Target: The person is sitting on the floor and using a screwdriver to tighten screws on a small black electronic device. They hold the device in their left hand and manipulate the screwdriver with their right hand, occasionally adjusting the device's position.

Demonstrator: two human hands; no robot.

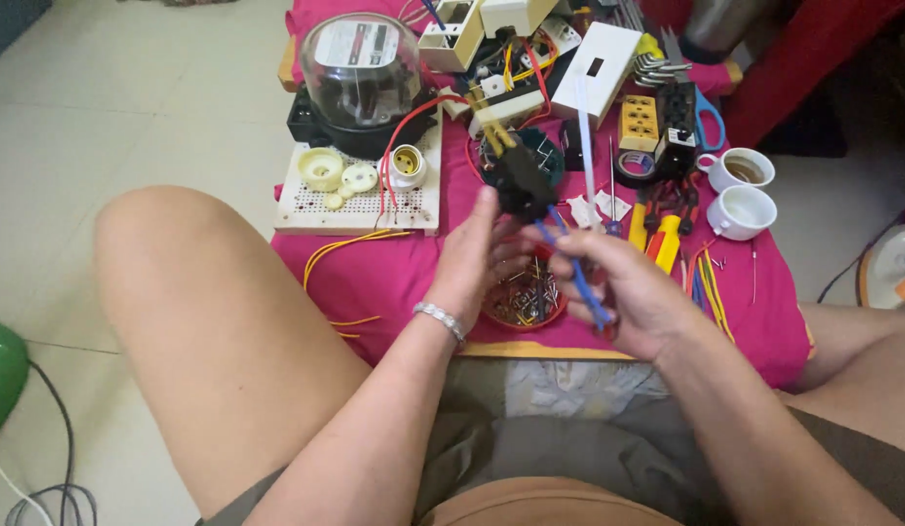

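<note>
Only one view here, the head cam looking down over the knees at a low desk [375, 282] with a pink cloth.

Left hand [472, 258] is just about dead centre, fingers pinched up around a black part [519, 180] that sits at its 1 o'clock, lifted off the cloth. Looks like some switch or socket body; too blurry to say more. Right hand [623, 292] is at 3 o'clock from the left, curled shut on a blue screwdriver [574, 273] whose tip angles up to 11 o'clock toward the black part. Between and under both hands there's a red dish [526, 302] of small screws and bits.

Further out: clear-domed meter [363, 73] at 11 o'clock, white pegboard [360, 190] with lamp holders just below it, two white cups [737, 190] at 2 o'clock, pliers [662, 219] and loose wires near the right hand.

My read: a screw on the black part is being worked, with the tip close but contact not clear. Next bit needs the part held dead still and the tip lined up square with the screw head, otherwise it'll slip off.
</note>
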